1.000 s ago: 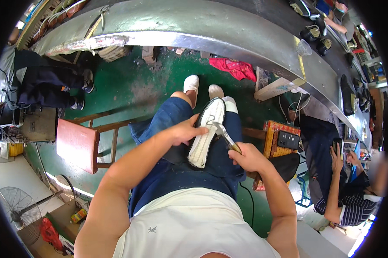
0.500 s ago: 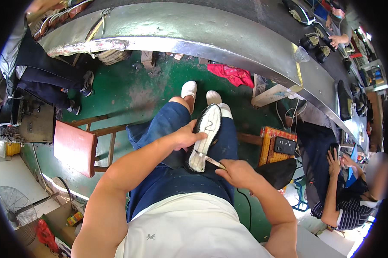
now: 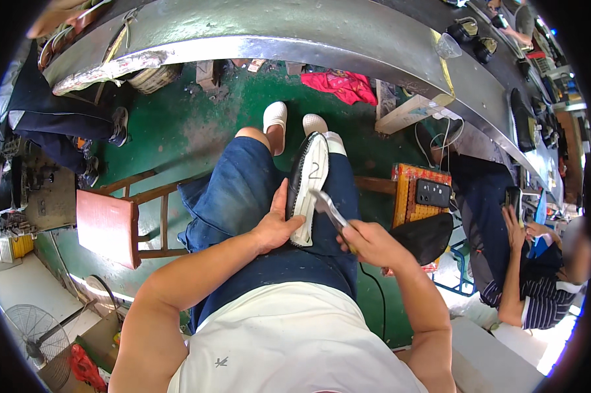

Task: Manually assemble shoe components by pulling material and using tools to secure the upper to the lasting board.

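A shoe [image 3: 308, 190] with a black upper and a pale, unfinished bottom facing up lies along my thighs, its toe pointing away from me. Stitches or ridges run round its edge, and a dark pen mark shows on the bottom. My left hand [image 3: 277, 226] grips it near the heel end, thumb on the pale bottom and fingers along the left side. In my right hand [image 3: 372, 243] is a silver metal tool [image 3: 329, 208] with a curved head, held over the right edge of the shoe. Its exact kind is unclear; whether its head touches the shoe I cannot tell.
Ahead runs a long metal-edged bench [image 3: 256, 49]. To my left stands a brown-topped stool [image 3: 107, 227]; to my right, a woven-topped seat bears a phone [image 3: 433, 194] and a black cloth-like thing [image 3: 423, 241]. A co-worker [image 3: 538, 295] sits at the right. Red cloth [image 3: 341, 87] lies under the bench.
My left hand has slid toward the heel end and the shoe has tilted, showing more of its black left side. The tool has lifted from the heel area and moved forward along the shoe.
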The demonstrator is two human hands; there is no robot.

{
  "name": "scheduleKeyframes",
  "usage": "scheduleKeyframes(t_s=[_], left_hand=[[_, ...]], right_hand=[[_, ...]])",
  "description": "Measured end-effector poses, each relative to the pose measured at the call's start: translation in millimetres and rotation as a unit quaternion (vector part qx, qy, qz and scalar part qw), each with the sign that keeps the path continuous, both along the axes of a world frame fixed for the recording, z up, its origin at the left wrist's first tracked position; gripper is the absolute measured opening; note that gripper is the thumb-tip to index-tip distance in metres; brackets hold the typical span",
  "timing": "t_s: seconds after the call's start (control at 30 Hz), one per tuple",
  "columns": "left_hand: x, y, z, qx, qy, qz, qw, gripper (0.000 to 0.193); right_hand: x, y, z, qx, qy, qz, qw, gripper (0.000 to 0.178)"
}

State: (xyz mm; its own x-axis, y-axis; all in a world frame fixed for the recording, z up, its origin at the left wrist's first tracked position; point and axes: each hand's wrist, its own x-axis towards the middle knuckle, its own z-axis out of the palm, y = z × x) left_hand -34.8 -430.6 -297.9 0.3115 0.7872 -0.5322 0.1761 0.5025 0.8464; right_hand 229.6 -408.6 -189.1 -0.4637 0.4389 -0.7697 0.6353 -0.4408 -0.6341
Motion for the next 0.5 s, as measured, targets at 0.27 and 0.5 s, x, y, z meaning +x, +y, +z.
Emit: scheduleKeyframes(t_s=[0.27,0.5], left_hand=[[-16.0,12.6,27.2,0.038,0.069,0.020,0.997,0.092],[-31.9,40.7,133.0,-0.099,-0.551,0.137,0.817,0.080]], right_hand=[[-10.2,-13.1,-38.0,0.176,0.002,-0.024,0.984,0.049],[6.6,-26.7,-80.2,0.027,0.082,-0.246,0.966,0.052]])
